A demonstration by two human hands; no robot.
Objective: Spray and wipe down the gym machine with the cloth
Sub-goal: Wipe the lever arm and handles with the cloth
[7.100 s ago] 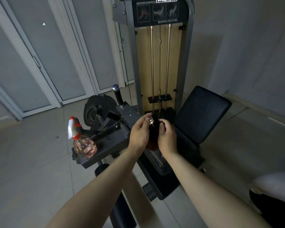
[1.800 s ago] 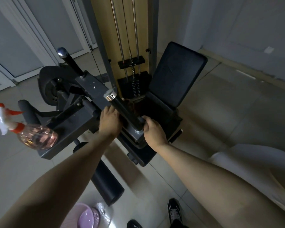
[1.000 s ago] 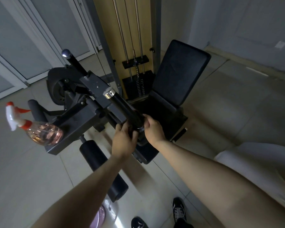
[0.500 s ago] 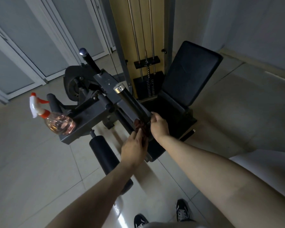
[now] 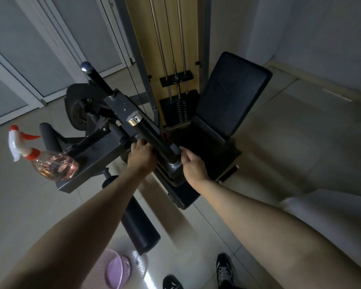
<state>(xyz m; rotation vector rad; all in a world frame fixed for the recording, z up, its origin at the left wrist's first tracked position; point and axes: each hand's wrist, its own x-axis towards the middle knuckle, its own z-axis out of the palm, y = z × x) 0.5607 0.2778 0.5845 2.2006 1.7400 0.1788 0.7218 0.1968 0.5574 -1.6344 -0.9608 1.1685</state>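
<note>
Frame centre, 2 hands on the machine. My left hand (image 5: 141, 155) curls round the handle (image 5: 152, 138), I judge to steady it. The cloth (image 5: 165, 136) drapes over that handle. My right hand (image 5: 193, 163) curls at its base; I cannot tell its grasp. The spray bottle (image 5: 50, 165) is parked on the machine frame (image 5: 92, 161), left, within reach.

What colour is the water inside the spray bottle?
Pale pink, seen through the clear spray bottle in the head view.
</note>
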